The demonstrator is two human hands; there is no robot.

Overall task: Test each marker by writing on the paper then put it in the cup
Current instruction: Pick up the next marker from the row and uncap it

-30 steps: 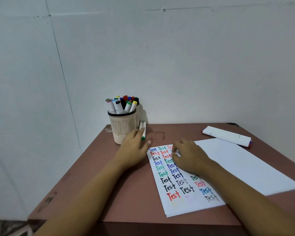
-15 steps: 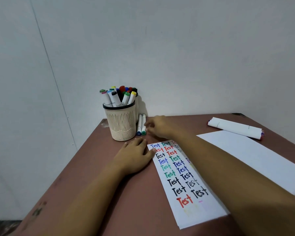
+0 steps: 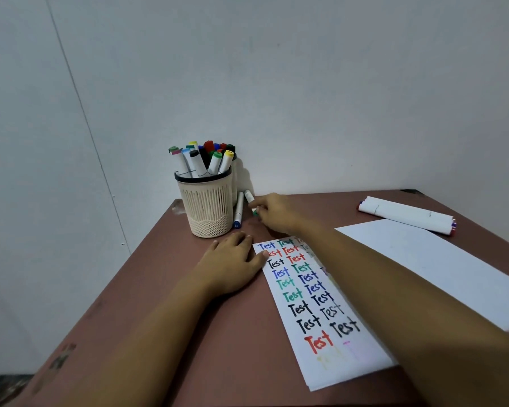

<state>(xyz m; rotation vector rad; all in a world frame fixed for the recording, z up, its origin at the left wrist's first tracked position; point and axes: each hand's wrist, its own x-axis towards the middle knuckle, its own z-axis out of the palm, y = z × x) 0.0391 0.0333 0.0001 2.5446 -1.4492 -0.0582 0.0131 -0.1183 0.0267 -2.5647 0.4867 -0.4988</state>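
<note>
Our right hand point(image 3: 276, 214) has left the white word-covered paper point(image 3: 321, 306) and its fingers now pinch the green-capped white marker point(image 3: 249, 198) lying beside the ribbed cream cup point(image 3: 207, 207), starting the next test, while our left hand point(image 3: 232, 265) lies flat, fingers released, on the brown surface point(image 3: 188, 333).

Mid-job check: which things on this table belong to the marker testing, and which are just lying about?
In the job:
white green-capped marker pinched by the right hand
white blue-capped marker beside it
ribbed cream cup of markers
white paper covered in "Test", left hand resting on its edge
probably the bundle of white markers

Lying about:
blank white sheet
</note>
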